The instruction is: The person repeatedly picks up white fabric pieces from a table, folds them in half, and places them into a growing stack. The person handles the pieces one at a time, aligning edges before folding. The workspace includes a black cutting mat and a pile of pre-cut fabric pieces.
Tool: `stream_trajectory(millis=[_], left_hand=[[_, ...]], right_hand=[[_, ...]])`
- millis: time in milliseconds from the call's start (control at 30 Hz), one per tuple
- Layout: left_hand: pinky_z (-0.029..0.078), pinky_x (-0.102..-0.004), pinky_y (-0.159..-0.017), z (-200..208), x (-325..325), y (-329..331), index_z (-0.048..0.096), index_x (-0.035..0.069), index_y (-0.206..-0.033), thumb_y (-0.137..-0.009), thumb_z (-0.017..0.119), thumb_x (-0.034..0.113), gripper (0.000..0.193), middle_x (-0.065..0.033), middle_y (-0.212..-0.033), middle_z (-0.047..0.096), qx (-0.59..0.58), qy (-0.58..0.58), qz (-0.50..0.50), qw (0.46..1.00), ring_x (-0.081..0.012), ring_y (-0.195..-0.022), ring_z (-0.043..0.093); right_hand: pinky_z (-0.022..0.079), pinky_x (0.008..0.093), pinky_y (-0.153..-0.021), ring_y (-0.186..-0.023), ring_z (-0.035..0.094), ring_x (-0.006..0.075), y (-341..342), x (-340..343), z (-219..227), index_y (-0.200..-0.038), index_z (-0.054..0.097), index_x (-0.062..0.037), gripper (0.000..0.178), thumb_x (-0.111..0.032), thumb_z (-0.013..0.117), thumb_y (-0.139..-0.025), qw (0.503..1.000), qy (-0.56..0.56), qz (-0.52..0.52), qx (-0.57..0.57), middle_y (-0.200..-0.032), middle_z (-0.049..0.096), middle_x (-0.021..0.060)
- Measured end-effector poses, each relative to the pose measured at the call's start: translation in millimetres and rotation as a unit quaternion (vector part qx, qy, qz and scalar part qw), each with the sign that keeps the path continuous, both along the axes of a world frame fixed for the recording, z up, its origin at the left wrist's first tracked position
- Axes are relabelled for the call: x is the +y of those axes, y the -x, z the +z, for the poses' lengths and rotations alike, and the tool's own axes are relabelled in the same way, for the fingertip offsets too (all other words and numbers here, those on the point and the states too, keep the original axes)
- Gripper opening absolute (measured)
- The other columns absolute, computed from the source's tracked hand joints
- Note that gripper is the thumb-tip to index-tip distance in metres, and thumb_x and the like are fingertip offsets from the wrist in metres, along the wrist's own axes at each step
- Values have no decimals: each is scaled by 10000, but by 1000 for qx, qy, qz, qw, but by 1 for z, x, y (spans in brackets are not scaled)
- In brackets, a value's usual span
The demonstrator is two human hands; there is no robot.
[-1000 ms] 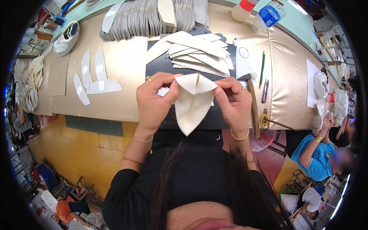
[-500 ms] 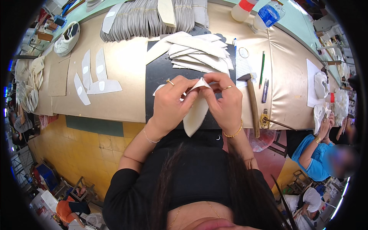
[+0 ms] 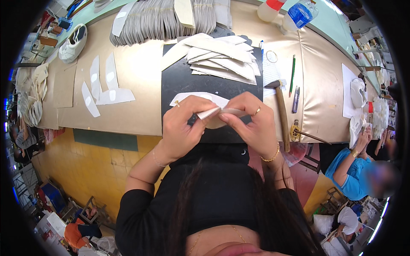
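Note:
My left hand (image 3: pixel 184 128) and my right hand (image 3: pixel 253 123) are close together above the black mat (image 3: pixel 179 83). Between thumbs and fingers, both pinch one white fabric shoe piece (image 3: pixel 215 123), bent where my fingertips meet. Part of it is hidden behind my hands. Just beyond my fingers, another white cut piece (image 3: pixel 194 97) lies flat on the mat. Farther back sits an untidy stack of white shoe pieces (image 3: pixel 224 55).
On the right lie a hammer (image 3: pixel 282 111), a green pencil (image 3: pixel 292 74) and a cutter knife (image 3: pixel 296 100). Bundled grey pieces (image 3: pixel 162 21) stand at the back, bottles (image 3: pixel 299 17) at back right. Flat patterns (image 3: pixel 113 96) and a white shoe (image 3: pixel 73 45) are left. A co-worker (image 3: pixel 348 173) sits at right.
My hands have moved slightly apart and lower. The held piece has turned, its long pointed end no longer hanging toward me. More of the piece on the mat shows.

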State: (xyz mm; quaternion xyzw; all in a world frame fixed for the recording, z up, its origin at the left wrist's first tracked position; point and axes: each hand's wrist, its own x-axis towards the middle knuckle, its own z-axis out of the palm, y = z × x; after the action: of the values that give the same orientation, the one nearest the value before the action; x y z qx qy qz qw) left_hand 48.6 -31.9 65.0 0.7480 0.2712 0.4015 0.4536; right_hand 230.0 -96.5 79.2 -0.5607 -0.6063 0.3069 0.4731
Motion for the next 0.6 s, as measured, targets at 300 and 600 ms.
stream_trajectory(millis=[300, 600], left_hand=[[508, -286, -580, 17, 0, 20, 667, 23, -949, -589, 757, 25, 371, -95, -940, 664, 87, -305, -31, 948, -212, -717, 617], [481, -272, -539, 21, 6, 13, 639, 36, -879, -604, 726, 82, 293, -70, -903, 636, 62, -392, -24, 917, -189, -700, 578]], right_hand=[[509, 339, -653, -777, 653, 257, 2, -15, 1, -878, 626, -55, 275, -29, 801, -668, 966, -235, 58, -95, -915, 664, 81], [518, 366, -698, -823, 665, 281, 7, -21, -9, -1017, 587, -56, 423, 2, 808, -661, 987, -149, 32, -58, -1004, 679, 110]])
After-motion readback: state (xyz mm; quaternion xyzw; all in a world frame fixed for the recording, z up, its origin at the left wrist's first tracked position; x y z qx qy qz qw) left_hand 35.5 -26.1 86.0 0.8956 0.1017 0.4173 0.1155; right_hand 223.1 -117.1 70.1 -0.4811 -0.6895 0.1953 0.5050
